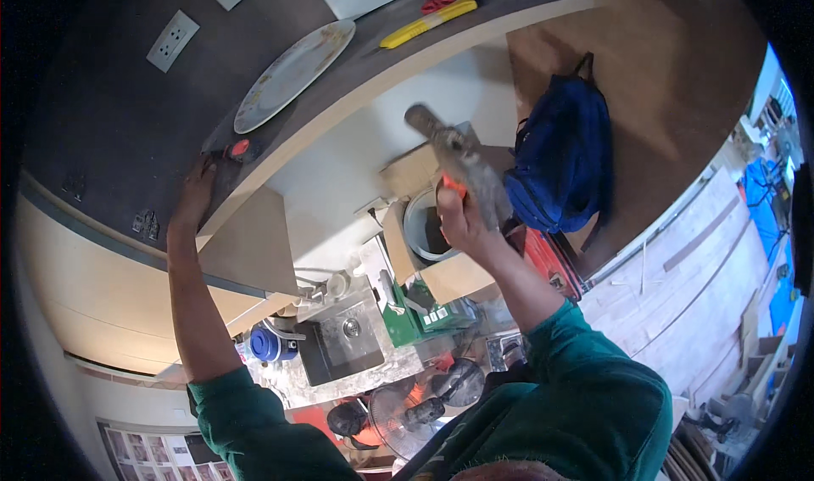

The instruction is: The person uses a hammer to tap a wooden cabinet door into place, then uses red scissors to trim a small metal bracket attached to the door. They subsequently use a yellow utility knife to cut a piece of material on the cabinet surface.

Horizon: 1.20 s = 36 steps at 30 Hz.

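Raised in the middle, my right hand [458,218] is closed round the grip of a dusty grey power tool [475,171] with an orange-red part by the fingers. Its rounded nose points up and left; blur hides its exact kind. My left hand [197,194] reaches up at the left along the dark surface. Its fingers appear closed on the dark end of a small tool with a red end [241,148], though shadow makes the grip hard to see. An oval plate [292,78] lies just beyond that tool.
A yellow cutter-like tool [428,23] lies by the pale board edge [381,78]. A blue backpack [564,154] is at right. Below are a bucket [421,218] in a carton, a sink [339,345], a blue jug [270,343] and a fan [403,422]. Wall sockets [173,40] sit upper left.
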### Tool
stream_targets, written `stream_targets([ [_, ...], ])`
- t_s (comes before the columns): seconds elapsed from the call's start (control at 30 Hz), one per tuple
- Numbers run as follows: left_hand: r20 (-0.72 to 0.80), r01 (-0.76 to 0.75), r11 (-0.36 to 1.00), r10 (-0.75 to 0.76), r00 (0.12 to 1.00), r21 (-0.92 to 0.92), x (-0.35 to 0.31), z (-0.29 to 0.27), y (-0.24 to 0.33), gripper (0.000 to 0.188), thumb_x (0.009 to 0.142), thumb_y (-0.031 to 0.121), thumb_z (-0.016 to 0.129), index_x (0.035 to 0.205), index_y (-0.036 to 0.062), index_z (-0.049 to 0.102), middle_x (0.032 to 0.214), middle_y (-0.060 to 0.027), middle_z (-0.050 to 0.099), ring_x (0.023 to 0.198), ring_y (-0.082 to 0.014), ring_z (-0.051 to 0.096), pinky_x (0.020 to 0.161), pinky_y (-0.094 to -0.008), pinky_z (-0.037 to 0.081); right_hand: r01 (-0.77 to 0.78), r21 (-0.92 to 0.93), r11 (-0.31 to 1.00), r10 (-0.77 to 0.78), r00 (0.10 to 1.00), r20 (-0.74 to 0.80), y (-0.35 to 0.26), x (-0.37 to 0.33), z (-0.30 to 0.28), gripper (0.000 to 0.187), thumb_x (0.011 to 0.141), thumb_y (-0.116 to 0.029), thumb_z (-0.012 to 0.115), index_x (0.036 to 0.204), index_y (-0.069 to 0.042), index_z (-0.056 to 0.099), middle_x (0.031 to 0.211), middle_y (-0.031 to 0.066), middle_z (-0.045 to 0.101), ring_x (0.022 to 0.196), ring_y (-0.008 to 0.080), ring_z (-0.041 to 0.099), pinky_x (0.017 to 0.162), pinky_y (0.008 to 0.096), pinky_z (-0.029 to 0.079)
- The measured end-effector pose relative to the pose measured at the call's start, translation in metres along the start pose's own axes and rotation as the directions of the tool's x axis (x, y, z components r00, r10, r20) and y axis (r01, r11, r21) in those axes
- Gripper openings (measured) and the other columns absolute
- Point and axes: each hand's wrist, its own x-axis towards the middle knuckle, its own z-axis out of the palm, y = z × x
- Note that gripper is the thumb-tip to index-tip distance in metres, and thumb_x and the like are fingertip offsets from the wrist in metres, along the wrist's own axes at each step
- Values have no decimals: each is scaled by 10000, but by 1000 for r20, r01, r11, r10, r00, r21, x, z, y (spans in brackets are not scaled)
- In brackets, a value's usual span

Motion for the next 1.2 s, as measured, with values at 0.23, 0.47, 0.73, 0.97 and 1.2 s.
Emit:
stream_targets([
  [0.23,26,-2,1000,2,1000,11,1,-1,13,511,1025,321,410,1445,31,430,1448,-212,478,1368,-350,425,1132,-393,313,244,-221,944,-316,860,-401,32,42,6,362,899,-153,633,1220,-7,549,1100,215,607,850,398,634,740,458,517],
  [0.47,13,43,985,-46,999,165,-15,-8,34,552,1031,366,386,1469,29,397,1501,-212,409,1410,-355,357,1163,-388,260,225,-290,930,-351,779,-520,35,50,-20,320,861,-133,691,1145,-4,620,1075,241,633,732,382,645,632,451,517],
  [0.73,49,-130,928,121,991,350,15,-6,-23,507,1039,342,363,1439,42,443,1464,-210,448,1353,-379,409,1118,-425,322,268,59,962,-173,759,-627,26,67,-56,203,910,-142,650,1050,4,635,878,194,669,715,381,648,623,424,512],
  [0.97,73,-44,992,36,997,117,26,6,-26,532,1040,332,375,1483,39,375,1538,-189,359,1442,-332,302,1187,-390,226,212,59,976,-119,735,-668,30,68,-83,157,920,-129,617,1029,-18,611,770,184,630,645,379,603,603,419,492],
  [1.2,120,-42,996,33,992,77,26,-2,-39,510,1042,315,366,1479,54,397,1528,-195,372,1423,-336,336,1162,-395,266,159,140,977,-22,733,-680,57,75,-98,167,939,-158,600,1033,-21,604,778,170,602,694,357,597,648,412,477],
])
